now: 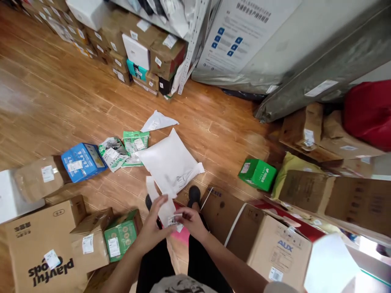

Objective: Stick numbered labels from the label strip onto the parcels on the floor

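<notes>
Low in the middle of the view, my left hand (155, 223) has its fingers closed on a long strip of white labels (166, 208), which trails up and away toward the floor. My right hand (193, 221) pinches the near end of that strip, where a small label with printed digits (173, 220) shows. Just beyond my hands a large white mailing bag (168, 158) lies flat on the floor. A smaller white bag (159, 121) is behind it. To its left are a green packet (136, 144) and a green-and-white packet (113, 154).
A blue box (82, 162) and cardboard boxes (45, 244) stand on the left. At right are a green box (258, 174), a strapped brown carton (229, 215) and an AUX carton (279, 248). Stacked parcels (137, 44) line a metal rack (189, 53) at the back.
</notes>
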`<action>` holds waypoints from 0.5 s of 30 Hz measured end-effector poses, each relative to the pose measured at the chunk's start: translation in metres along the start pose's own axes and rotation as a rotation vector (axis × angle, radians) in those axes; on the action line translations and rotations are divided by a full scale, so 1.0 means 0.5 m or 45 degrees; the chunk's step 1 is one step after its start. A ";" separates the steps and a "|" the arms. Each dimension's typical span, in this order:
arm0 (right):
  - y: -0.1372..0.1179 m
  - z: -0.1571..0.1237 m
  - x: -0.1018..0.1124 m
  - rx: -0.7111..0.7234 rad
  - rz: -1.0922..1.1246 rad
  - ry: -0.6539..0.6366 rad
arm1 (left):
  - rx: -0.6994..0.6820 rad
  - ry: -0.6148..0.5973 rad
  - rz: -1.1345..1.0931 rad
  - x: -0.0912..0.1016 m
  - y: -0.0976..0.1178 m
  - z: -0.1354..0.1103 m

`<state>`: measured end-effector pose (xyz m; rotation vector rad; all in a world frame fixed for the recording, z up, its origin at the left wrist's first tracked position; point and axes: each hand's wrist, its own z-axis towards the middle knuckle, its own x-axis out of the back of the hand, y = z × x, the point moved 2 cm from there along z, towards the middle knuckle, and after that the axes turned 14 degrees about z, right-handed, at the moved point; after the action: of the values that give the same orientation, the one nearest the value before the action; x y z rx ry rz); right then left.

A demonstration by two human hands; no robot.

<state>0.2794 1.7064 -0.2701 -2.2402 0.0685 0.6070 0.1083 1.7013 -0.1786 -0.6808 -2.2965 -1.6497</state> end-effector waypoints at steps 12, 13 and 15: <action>0.261 0.146 0.221 -0.184 -0.083 0.139 | 0.808 0.151 -0.229 -0.349 -0.329 0.054; 0.276 0.159 0.227 -0.267 -0.083 0.072 | 0.827 0.199 -0.116 -0.358 -0.344 0.053; 0.298 0.183 0.231 -0.412 -0.073 -0.035 | 0.874 0.279 0.072 -0.370 -0.370 0.049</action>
<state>0.3092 1.6870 -0.4766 -2.5343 -0.1160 0.6552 0.1785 1.6336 -0.4229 -0.3739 -2.4153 -0.7625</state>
